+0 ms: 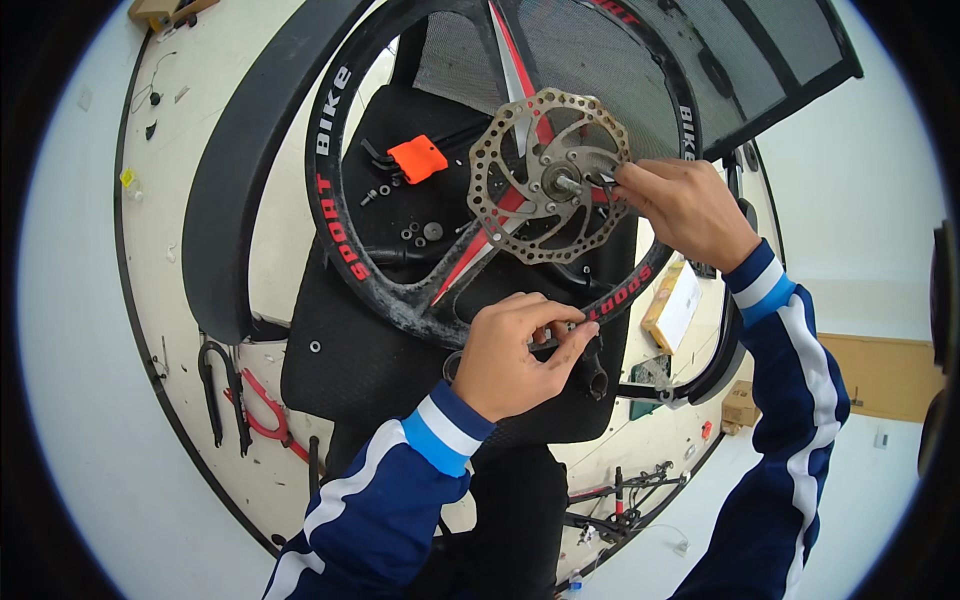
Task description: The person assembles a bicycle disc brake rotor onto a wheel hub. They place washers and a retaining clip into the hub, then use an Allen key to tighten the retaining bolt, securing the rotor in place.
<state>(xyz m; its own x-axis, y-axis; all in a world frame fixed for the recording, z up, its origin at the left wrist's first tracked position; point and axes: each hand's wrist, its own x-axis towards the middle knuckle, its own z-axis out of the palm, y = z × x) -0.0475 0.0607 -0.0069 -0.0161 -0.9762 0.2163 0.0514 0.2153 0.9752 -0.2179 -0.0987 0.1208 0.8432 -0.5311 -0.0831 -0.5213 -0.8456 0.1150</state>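
Note:
A wheel (340, 222) with a dark rim and red, white and black spokes lies on a black mesh chair seat (335, 375). At its hub sits a drilled metal disc brake rotor (487, 190) with a threaded axle (568, 185) in the middle. My right hand (690, 208) is closed at the rotor's right side, pinching a small dark metal piece (602, 181) beside the axle; its exact kind is unclear. Over the near part of the rim, my left hand (520, 352) is closed, thumb and fingers together. What it pinches, if anything, is hidden.
An orange folding hex key set (418, 158) lies inside the wheel, with a bolt (369, 198) and several washers (433, 231) near it. The chair's armrest (222, 220) rises at left. On the floor are a black fork (208, 385), a red part (262, 412) and a bike frame (620, 505).

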